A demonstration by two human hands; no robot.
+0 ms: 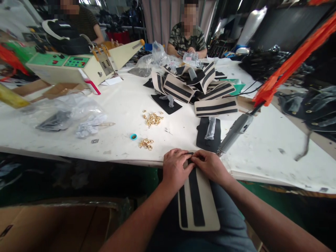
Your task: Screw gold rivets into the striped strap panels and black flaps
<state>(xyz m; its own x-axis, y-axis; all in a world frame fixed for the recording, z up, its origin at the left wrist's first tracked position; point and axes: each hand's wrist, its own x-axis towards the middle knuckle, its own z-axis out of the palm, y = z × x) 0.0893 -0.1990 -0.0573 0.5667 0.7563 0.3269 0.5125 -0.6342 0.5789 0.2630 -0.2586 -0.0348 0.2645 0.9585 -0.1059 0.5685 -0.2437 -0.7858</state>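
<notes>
A beige panel with two black strips [197,199] leans from the table's front edge down over my lap. My left hand [177,168] is closed on its upper end, thumb across the face. At that same end, the fingers of my right hand [208,164] pinch together by the black strip; whatever small part sits between them is hidden. Just beyond my right hand lies a black panel [207,140] with a wrapped plastic packet [210,128] on it. The tip of a grey, pen-shaped power tool [235,132] comes down close to my right wrist.
Small gold metal pieces [153,119] lie in two heaps beside a blue cap [133,137]. Further back is a pile of beige and black panels [181,87]. A cream machine [70,66] stands at left. Orange wrapping [278,75] hangs at right. A person [187,38] sits across the table.
</notes>
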